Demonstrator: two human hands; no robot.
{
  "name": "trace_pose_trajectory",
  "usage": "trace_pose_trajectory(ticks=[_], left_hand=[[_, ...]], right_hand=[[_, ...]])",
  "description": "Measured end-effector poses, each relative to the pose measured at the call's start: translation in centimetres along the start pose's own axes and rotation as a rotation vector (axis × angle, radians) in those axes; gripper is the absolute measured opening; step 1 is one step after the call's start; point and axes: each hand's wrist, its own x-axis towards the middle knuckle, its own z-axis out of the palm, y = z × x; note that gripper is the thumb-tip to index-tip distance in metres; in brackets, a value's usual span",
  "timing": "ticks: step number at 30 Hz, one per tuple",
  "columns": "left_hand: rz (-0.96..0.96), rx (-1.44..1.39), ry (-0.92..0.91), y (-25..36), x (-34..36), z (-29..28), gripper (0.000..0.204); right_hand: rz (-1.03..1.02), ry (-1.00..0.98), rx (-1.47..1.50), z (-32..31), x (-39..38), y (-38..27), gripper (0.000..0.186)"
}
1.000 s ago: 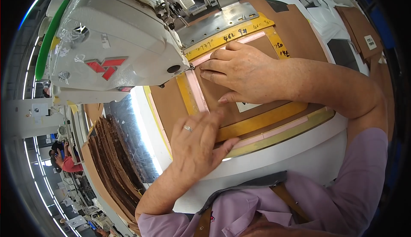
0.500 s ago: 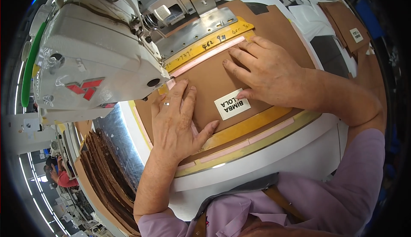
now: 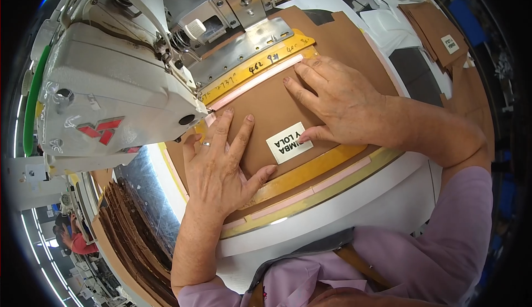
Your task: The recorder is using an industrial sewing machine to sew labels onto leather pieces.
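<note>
While the brown panel (image 3: 266, 107) lies framed by the yellow template (image 3: 316, 168) at the sewing machine (image 3: 105, 107), the left hand (image 3: 218, 171) and right hand (image 3: 344, 102) spread across it, grasping nothing, seemingly keeping it flat.

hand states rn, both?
Left hand: open, fingers spread on the brown panel, gripping nothing.
Right hand: open, spread on the same panel, overlapping the white label.
</note>
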Motion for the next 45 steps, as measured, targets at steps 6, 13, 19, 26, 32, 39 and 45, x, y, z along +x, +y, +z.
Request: trace_pose_trajectory(ticks=[6, 13, 19, 26, 32, 39, 45], left_hand=[[-0.024, -0.075, 0.023, -0.5, -0.5, 0.4, 0.085], [-0.002, -0.032, 0.045, -0.5, -0.2, 0.6, 0.083], [0.02, 0.001, 0.039, -0.6, -0.2, 0.5, 0.084], [0.049, -0.013, 0.011, -0.9, -0.2, 0.3, 0.084], [0.08, -0.002, 0.022, -1.1, -0.1, 0.3, 0.081], [0.053, 0.001, 0.003, -1.5, -0.4, 0.2, 0.08], [0.024, -0.043, -0.019, -1.3, -0.4, 0.3, 0.079]], right_hand=[[-0.031, -0.057, -0.065, -0.3, 0.9, -0.3, 0.095], [-0.094, 0.039, -0.115, -0.1, 3.4, -1.7, 0.085], [-0.086, -0.097, -0.172, -0.4, 4.9, -2.5, 0.086], [-0.076, -0.156, -0.216, -1.1, 5.8, -3.2, 0.081], [-0.077, -0.22, -0.139, -1.1, 6.0, -3.0, 0.076], [-0.079, -0.311, -0.126, -1.6, 6.7, -3.2, 0.078], [-0.164, -0.007, -0.219, 0.3, 5.4, -2.1, 0.079]])
